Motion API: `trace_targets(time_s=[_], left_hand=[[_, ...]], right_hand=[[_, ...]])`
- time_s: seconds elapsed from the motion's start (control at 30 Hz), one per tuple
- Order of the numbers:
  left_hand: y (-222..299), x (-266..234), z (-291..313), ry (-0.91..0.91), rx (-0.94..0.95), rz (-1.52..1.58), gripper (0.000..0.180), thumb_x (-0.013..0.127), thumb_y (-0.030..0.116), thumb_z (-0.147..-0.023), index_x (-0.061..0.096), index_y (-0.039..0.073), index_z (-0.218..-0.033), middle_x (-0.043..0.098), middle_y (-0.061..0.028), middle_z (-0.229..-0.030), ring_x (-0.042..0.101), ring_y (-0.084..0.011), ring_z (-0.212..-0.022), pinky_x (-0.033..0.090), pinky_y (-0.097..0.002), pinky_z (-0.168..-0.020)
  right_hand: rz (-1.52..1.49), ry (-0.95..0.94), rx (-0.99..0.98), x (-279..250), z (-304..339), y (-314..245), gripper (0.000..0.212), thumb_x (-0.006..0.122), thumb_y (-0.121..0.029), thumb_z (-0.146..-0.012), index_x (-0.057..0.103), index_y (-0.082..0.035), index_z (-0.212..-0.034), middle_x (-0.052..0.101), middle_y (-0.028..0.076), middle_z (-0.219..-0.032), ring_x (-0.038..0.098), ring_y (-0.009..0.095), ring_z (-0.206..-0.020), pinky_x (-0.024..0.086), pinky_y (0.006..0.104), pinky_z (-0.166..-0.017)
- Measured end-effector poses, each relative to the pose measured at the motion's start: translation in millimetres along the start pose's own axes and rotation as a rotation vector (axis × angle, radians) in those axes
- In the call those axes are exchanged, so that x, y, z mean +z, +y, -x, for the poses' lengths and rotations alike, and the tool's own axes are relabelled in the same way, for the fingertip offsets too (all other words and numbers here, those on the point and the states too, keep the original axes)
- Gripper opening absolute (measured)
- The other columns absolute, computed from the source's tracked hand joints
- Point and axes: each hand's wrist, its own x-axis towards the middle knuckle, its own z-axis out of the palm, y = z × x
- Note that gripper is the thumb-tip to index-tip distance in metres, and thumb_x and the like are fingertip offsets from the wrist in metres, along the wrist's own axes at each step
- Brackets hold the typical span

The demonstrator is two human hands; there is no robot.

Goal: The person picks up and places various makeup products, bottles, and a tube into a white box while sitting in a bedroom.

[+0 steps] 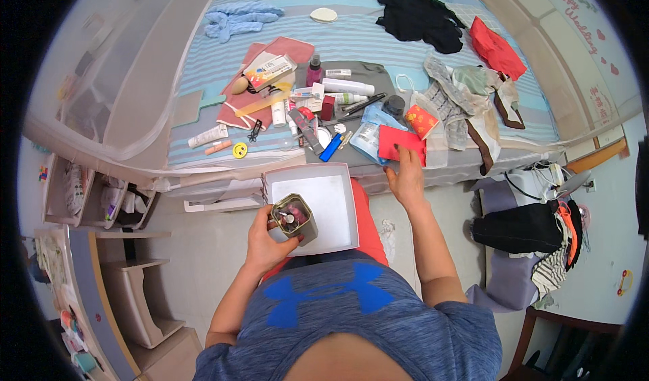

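My left hand (262, 244) is closed round a small open tin (307, 232) with a gold rim, with small pink and metallic items inside that I cannot make out. The tin is over a shallow white box (334, 212) resting on my lap. At the bed's near edge, my right hand (407, 178) reaches onto a red envelope (404, 143), its fingertips on the paper and the thumb apart. Beside that envelope lie a red packet with a yellow pattern (420, 121), a pale blue pouch (367, 138) and a dark round jar (393, 105).
Tubes, bottles and small boxes crowd the bed, among them a white bottle (348, 86), a blue lighter-like object (330, 148) and a yellow smiley disc (240, 150). Crumpled clothes (466, 97) lie to the right. Garments cover a grey seat (500, 273); shelves (135, 293) stand left.
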Motion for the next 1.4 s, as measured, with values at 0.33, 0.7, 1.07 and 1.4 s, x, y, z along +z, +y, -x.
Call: trace_targets(time_s=[0.33,0.7,1.07,1.4], left_hand=[[9,3,-2,0.012,0.046,-0.050,0.071,0.084,0.014,-0.062,0.047,-0.001,-0.121,0.061,-0.0159,-0.108,0.064,-0.0252,-0.095,0.052,-0.0358,-0.086],[10,4,-9,-0.026,0.021,-0.015,0.072,0.084,0.014,-0.062,0.047,-0.004,-0.121,0.059,-0.0170,-0.110,0.062,-0.0259,-0.098,0.052,-0.0362,-0.087],[8,3,-12,0.000,0.015,-0.027,0.070,0.085,0.014,-0.061,0.048,0.001,-0.119,0.061,-0.0147,-0.108,0.062,-0.0247,-0.101,0.049,-0.0365,-0.092],[3,4,-17,-0.028,0.013,0.044,0.074,0.085,0.014,-0.062,0.047,-0.004,-0.123,0.058,-0.0159,-0.112,0.060,-0.0271,-0.102,0.050,-0.0379,-0.090]], right_hand=[[0.225,0.013,0.056,18,-10,59,0.051,0.067,-0.002,-0.073,0.054,-0.005,-0.123,0.052,0.018,-0.119,0.051,0.038,-0.109,0.047,0.0458,-0.090],[0.363,0.033,0.045,18,-56,89,0.034,0.057,-0.004,-0.081,0.055,-0.004,-0.115,0.055,0.015,-0.118,0.055,0.035,-0.107,0.050,0.0454,-0.084],[0.166,0.136,-0.111,21,-67,37,0.029,0.062,-0.004,-0.078,0.059,-0.003,-0.106,0.059,0.017,-0.107,0.058,0.035,-0.100,0.050,0.0429,-0.082],[0.020,-0.080,-0.388,84,-108,-20,0.021,0.063,-0.005,-0.077,0.062,-0.004,-0.098,0.061,0.012,-0.099,0.058,0.032,-0.095,0.050,0.0420,-0.078]])
